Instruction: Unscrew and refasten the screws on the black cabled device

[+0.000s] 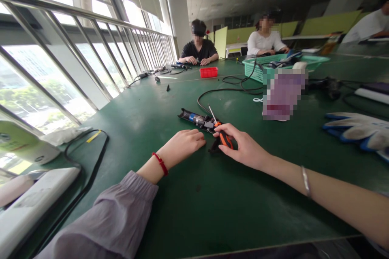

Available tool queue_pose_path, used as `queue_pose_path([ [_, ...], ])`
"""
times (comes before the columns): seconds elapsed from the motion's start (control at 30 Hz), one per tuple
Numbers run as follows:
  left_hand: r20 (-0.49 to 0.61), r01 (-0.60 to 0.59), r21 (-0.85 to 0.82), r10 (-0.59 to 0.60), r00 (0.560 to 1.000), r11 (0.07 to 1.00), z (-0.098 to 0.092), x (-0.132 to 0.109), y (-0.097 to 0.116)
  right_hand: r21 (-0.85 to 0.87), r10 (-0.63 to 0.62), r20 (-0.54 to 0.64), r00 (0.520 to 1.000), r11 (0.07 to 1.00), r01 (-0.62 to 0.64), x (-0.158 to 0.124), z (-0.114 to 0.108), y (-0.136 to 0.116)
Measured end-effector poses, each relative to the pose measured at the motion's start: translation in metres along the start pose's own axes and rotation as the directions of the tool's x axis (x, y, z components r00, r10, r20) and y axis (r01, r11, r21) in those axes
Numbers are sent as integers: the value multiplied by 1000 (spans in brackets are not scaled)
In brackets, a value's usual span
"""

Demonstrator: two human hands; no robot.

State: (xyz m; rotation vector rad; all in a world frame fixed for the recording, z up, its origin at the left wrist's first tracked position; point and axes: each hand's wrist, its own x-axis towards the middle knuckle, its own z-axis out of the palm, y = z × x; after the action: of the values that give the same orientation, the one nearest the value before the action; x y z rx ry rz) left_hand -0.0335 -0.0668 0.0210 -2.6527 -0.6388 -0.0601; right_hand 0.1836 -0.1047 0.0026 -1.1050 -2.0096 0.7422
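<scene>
In my right hand (238, 145) is a screwdriver (225, 138) with an orange and black handle, its metal shaft pointing up and away to the left. Just behind it lies an opened black device (197, 119) with a blue cylindrical part and metal parts exposed in its shell. The right fingers and the handle cover the device's near end. My left hand (190, 143) is low over the table, left of the screwdriver and in front of the device. Its fingers are curled together; whatever they may pinch is hidden.
The green table (194, 210) carries a red basket (208, 72), a teal basket (255, 71) with items in it, a black cable (209, 93) and work gloves (361, 129). A white box (39, 202) and a green pack (24, 143) stand left. Co-workers sit opposite.
</scene>
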Motion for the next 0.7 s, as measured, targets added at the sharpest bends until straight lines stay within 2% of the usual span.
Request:
queue_pose_path([
  [0.1,-55,19,-29,-20,998,999,4,0,3,68,-26,-125,992,997,35,2,0,4],
  [0.2,-198,76,-133,-102,975,988,12,3,5,65,3,-236,972,998,13,5,-2,10],
  [0.27,-321,144,-252,-223,920,957,17,8,4,56,47,-262,964,998,-34,6,-3,14],
  [0.33,-406,215,-379,-371,835,900,21,15,3,57,73,-262,962,997,-61,7,-2,17],
  [0.4,-427,249,-481,-472,771,841,25,24,2,52,81,-253,964,996,-70,8,-1,18],
  [0.43,-420,252,-512,-496,760,821,26,27,2,45,80,-247,966,996,-71,8,-1,19],
  [0.7,-362,273,-487,-476,801,830,30,37,-2,56,104,-218,970,994,-94,9,-1,18],
])
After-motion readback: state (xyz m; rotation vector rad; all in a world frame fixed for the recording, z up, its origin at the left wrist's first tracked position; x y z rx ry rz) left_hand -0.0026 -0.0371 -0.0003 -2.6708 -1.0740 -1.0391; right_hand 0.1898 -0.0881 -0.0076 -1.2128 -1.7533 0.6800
